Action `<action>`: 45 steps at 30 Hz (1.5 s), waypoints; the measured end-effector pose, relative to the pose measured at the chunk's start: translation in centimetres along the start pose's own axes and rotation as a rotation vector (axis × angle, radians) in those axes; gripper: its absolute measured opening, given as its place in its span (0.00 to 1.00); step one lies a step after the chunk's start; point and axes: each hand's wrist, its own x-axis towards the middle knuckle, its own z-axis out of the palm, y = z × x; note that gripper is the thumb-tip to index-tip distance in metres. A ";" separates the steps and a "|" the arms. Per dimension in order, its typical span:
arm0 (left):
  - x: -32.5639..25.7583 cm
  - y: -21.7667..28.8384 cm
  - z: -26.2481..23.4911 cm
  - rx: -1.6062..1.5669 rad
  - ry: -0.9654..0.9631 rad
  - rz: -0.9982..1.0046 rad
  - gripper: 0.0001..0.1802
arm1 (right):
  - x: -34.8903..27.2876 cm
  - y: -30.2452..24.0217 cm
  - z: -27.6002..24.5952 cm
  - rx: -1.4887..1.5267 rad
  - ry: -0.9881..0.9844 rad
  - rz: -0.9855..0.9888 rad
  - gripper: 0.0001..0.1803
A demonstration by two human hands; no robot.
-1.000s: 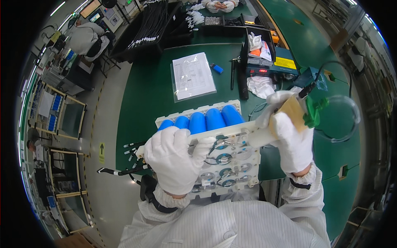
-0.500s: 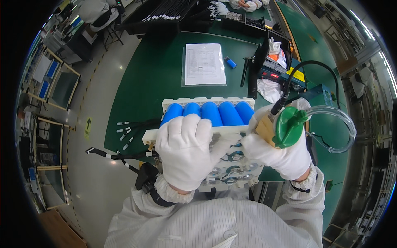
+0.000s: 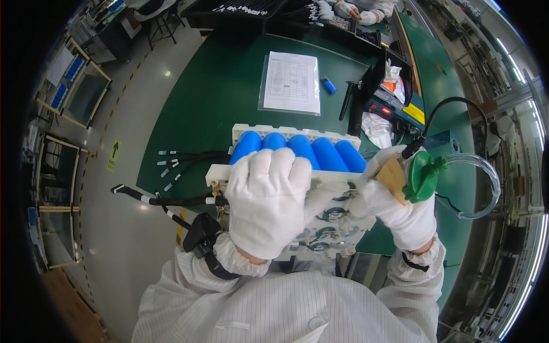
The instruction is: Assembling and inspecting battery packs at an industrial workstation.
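Note:
A battery pack (image 3: 329, 127) of blue cylindrical cells in a white plastic frame stands before me, tilted at the table's near edge. My left hand (image 3: 269, 200), in a white glove, is closed over the frame's edge, fingers against the blue cells (image 3: 300, 150). In my gloved right hand (image 3: 394, 211) is a hand-held tool with a green cap (image 3: 424, 176), a tan wrap, a clear hose (image 3: 496, 191) and a black cable (image 3: 457, 102). Its lower end is hidden behind the hand, near the pack's side facing me. Black leads (image 3: 186, 201) with white labels stick out left of the pack.
A printed sheet (image 3: 291, 83) in a clear sleeve lies on the green table (image 3: 197, 97), beside a small blue cylinder (image 3: 328, 84). A blue unit with a red display (image 3: 380, 108), a white cloth (image 3: 377, 130) and black bins (image 3: 366, 35) stand right. Another person's hands (image 3: 353, 12) are at the far end.
The view has shifted slightly, so the pack and both hands sit a little further right. The tool's green cap has turned and tipped to the right. Both hands keep their hold.

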 end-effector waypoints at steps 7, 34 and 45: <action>-0.3 -0.2 0.0 0.009 -0.019 0.000 0.24 | -1.4 0.2 -0.3 0.112 0.117 -0.026 0.20; 0.4 0.0 0.1 0.065 0.002 0.040 0.24 | -8.3 8.7 2.0 0.351 0.361 -0.307 0.20; 0.5 0.1 0.2 0.093 0.006 0.045 0.25 | -8.4 8.9 2.0 0.297 0.361 -0.302 0.15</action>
